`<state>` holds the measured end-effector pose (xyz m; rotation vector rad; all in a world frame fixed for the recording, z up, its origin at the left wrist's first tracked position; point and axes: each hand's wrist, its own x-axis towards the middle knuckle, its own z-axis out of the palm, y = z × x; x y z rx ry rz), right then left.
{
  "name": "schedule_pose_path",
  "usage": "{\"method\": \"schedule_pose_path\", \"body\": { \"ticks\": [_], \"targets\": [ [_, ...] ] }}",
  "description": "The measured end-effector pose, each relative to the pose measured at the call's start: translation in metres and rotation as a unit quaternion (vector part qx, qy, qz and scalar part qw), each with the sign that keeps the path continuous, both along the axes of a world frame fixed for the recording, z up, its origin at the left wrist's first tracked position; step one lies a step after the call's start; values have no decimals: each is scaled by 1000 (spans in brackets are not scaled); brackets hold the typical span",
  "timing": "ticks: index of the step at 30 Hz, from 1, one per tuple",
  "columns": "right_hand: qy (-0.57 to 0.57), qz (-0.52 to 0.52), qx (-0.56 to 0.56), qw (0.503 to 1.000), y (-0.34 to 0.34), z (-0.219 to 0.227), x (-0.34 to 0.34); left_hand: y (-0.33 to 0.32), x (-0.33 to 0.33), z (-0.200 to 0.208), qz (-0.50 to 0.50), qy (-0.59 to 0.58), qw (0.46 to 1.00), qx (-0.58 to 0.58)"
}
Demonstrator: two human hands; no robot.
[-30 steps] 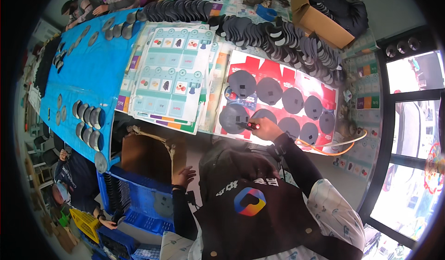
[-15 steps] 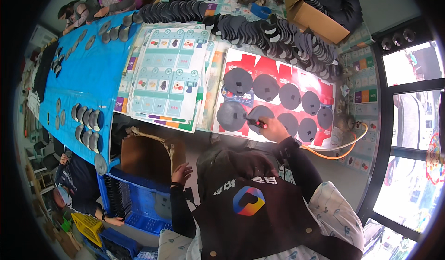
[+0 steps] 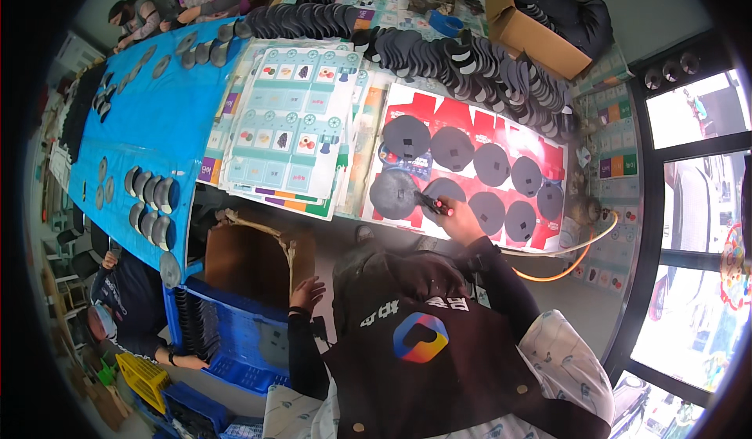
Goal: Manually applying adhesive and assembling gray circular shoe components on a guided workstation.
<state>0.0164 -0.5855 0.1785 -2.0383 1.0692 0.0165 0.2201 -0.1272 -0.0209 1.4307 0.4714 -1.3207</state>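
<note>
My right hand (image 3: 462,218) is closed around a small black spray gun (image 3: 429,202) with red ends. The gun's tip points at a dark round pad (image 3: 394,195) at the near left of a red and white printed board (image 3: 376,153). That pad looks pale and mottled, and no dark square shows on it. Several other round grey pads (image 3: 451,148) lie in two rows on the board, most with a small dark square in the middle. My left hand (image 3: 308,292) hangs beside the table, fingers apart and slightly curled, holding nothing.
Rows of overlapping dark pads (image 3: 470,67) line the board's far side. Printed sheets (image 3: 290,118) are stacked to its left, beside a blue-covered table (image 3: 149,145). An orange hose (image 3: 548,277) loops near my right forearm. Co-workers sit at far left; another person (image 3: 125,298) is by a blue crate (image 3: 243,372).
The near-left pad has turned from even dark grey to pale and mottled, and its dark square no longer shows. My right hand stays nearly in place with the spray gun.
</note>
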Motion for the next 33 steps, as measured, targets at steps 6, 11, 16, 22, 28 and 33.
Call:
{"method": "schedule_pose_path", "body": {
  "ticks": [6, 11, 16, 22, 28, 33],
  "targets": [
    [-77, 23, -13, 997, 0, -5, 24, 0, -5, -2, -12, 5, 1000, 0],
    [-49, 131, -47, 989, 2, -6, 25, 15, -11, -9, 7, 4, 1000, -7],
    [-85, 105, -67, 989, -2, -8, 27, 24, -22, -13, 32, 12, 999, 1],
    [-68, 162, -55, 983, -11, -9, 6, 34, -38, -21, 39, 16, 999, 32],
    [-19, 157, 16, 987, -15, 4, 7, 51, -47, -42, 61, 71, 996, -11],
    [42, 81, -37, 995, -25, 13, -4, 58, -48, -53, 5, -4, 1000, -12]
  ]
}}
